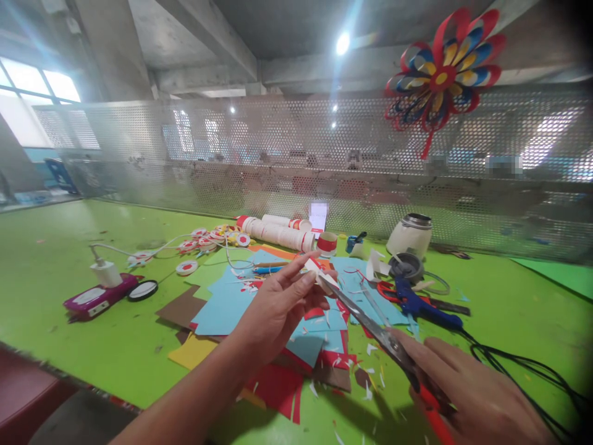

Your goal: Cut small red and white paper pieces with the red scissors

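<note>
My left hand (290, 290) pinches a small piece of white paper (330, 281) with some red on it, held above the pile of colored sheets. Wrapped round the handles of a pair of scissors (370, 324) is my right hand (463, 389). The red-handled scissors point up and to the left, their blade tips at the paper piece by my left fingertips. Below both hands lie light blue sheets (225, 312), red sheets (278, 389) and scattered white snippets.
A blue glue gun (428, 309) with a black cable (509, 358) lies at right. Behind stand a cream bottle (410, 235) and paper-cup stacks (278, 233). A purple power strip (99, 300) sits at left on the green table (41, 272). A paper flower (442, 77) hangs at upper right.
</note>
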{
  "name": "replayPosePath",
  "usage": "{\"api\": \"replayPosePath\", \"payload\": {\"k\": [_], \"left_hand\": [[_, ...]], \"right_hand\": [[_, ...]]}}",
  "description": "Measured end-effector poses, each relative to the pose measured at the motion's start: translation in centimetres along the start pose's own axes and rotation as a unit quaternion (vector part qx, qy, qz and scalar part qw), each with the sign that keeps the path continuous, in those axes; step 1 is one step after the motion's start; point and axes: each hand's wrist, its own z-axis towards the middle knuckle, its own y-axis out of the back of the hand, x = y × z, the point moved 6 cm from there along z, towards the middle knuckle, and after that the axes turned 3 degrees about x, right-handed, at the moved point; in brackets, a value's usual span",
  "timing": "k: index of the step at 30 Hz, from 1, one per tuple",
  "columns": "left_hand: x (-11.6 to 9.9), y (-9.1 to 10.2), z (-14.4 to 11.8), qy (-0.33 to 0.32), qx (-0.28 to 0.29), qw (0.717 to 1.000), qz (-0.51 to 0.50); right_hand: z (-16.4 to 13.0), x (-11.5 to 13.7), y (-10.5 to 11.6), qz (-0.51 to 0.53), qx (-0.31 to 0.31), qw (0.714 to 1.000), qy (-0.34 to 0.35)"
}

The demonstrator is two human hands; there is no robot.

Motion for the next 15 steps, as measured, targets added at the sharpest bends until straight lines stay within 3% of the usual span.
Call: {"api": "replayPosePath", "payload": {"k": [15], "left_hand": [[-0.18, 0.19, 0.09, -0.008, -0.001, 0.998, 0.058]], "right_hand": [[0.07, -0.4, -0.09, -0.026, 0.013, 0.999, 0.029]]}}
